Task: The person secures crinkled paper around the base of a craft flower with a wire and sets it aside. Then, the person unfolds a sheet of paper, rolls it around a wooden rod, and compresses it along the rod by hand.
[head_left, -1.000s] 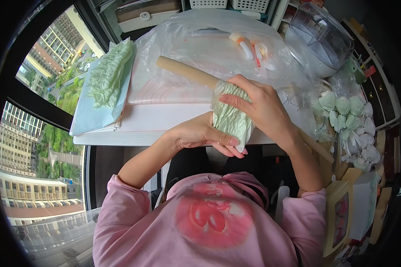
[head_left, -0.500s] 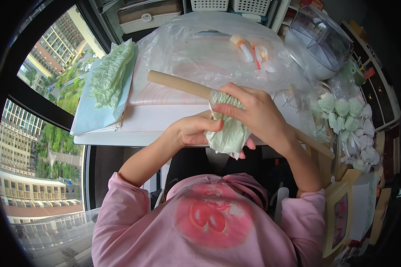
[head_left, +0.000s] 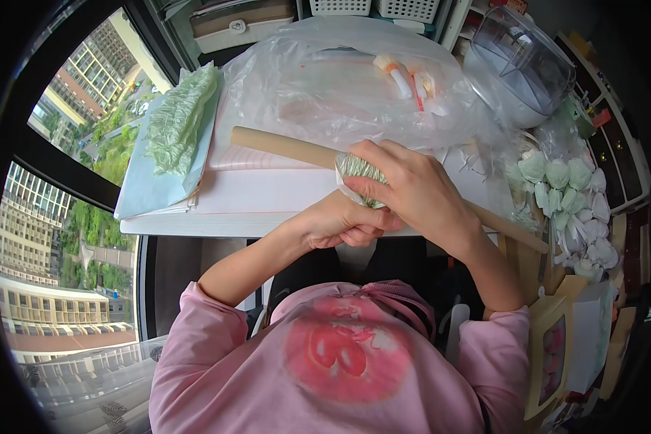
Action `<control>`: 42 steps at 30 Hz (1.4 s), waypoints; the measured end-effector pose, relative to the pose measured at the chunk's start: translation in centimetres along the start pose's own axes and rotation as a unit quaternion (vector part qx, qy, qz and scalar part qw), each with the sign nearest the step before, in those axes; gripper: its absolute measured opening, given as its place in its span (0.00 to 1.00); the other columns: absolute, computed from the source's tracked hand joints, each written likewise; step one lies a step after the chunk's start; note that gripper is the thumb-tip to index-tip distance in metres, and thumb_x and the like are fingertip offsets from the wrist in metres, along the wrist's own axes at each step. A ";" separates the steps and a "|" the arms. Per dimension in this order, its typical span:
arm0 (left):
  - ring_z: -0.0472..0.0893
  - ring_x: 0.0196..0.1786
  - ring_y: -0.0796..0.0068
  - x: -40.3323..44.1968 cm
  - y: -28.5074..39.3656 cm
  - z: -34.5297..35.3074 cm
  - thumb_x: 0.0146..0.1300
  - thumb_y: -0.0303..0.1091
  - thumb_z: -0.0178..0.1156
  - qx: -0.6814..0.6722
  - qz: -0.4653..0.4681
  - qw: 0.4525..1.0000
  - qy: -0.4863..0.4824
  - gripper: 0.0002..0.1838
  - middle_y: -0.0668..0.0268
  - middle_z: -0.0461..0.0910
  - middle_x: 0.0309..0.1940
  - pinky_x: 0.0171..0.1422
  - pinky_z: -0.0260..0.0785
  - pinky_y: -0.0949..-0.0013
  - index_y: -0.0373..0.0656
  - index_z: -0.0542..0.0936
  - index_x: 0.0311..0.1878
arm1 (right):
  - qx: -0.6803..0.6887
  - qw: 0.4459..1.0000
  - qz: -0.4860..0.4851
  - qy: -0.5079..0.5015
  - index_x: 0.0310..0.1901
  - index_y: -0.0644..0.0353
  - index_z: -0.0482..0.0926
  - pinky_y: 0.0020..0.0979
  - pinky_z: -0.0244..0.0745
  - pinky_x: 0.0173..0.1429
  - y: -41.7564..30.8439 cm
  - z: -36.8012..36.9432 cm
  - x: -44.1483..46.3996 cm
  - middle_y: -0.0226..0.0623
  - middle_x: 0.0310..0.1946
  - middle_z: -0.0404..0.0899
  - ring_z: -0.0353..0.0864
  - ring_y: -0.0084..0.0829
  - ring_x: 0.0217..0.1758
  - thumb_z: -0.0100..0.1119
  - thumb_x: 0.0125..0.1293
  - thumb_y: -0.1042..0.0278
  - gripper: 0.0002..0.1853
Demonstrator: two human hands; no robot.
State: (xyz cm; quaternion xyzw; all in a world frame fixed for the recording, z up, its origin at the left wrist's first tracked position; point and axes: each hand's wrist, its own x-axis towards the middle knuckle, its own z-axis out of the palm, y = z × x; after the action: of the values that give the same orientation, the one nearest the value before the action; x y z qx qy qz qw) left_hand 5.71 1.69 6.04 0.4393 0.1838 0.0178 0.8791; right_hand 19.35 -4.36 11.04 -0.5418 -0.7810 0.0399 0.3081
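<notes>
A long tan rod [head_left: 282, 147] slants across the front edge of the table, and its other end comes out past my right forearm. Pale green crinkled paper [head_left: 360, 170] is bunched around the rod near its middle. My right hand [head_left: 421, 186] is closed over the paper and the rod from above, thumb toward me. Just below it, my left hand [head_left: 354, 223] is closed with its fingers curled in, touching the right hand. The lower part of the paper is hidden in the left hand.
A crinkled green paper piece [head_left: 181, 123] lies on blue sheets [head_left: 141, 189] at left. Clear plastic [head_left: 296, 79] covers the table's back, with orange-and-white items [head_left: 401, 81] on it. At right stand a clear-lidded container [head_left: 521, 65] and bunched green and white pieces [head_left: 557, 173].
My left hand has closed around the lower paper, which hung loose and visible before. The rod's left end has dipped slightly and shifted left.
</notes>
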 end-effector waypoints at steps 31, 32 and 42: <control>0.53 0.14 0.88 0.1 -1.6 0.1 0.62 0.31 0.57 -0.034 0.084 0.996 -0.013 0.10 0.77 0.55 0.12 0.17 0.39 0.79 0.43 0.72 0.25 | 0.030 0.992 0.019 -0.117 0.57 0.56 0.71 0.34 0.72 0.40 -0.8 -1.5 0.3 0.43 0.38 0.74 0.77 0.41 0.34 0.59 0.58 0.54 0.27; 0.53 0.14 0.87 0.3 -1.8 -0.1 0.62 0.31 0.57 -0.007 0.096 0.995 0.012 0.10 0.77 0.55 0.12 0.17 0.39 0.79 0.43 0.72 0.25 | 0.021 0.988 0.032 -0.149 0.58 0.56 0.70 0.34 0.72 0.41 -0.9 -1.7 0.4 0.43 0.39 0.74 0.77 0.41 0.35 0.60 0.57 0.54 0.28; 0.53 0.13 0.87 -1.6 -0.6 -0.3 0.62 0.34 0.59 -0.052 0.120 0.991 0.024 0.09 0.78 0.57 0.11 0.17 0.41 0.78 0.45 0.73 0.27 | 0.065 0.992 -0.001 -0.111 0.55 0.60 0.72 0.33 0.72 0.46 1.6 -2.7 -0.8 0.45 0.44 0.77 0.79 0.43 0.44 0.63 0.54 0.60 0.26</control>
State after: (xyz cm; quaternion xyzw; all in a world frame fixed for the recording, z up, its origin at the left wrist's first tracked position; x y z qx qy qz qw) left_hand 4.04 1.27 5.90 0.4112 0.1498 0.1434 0.8877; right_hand 22.20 -5.10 12.23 -0.5120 -0.8069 0.1500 0.2537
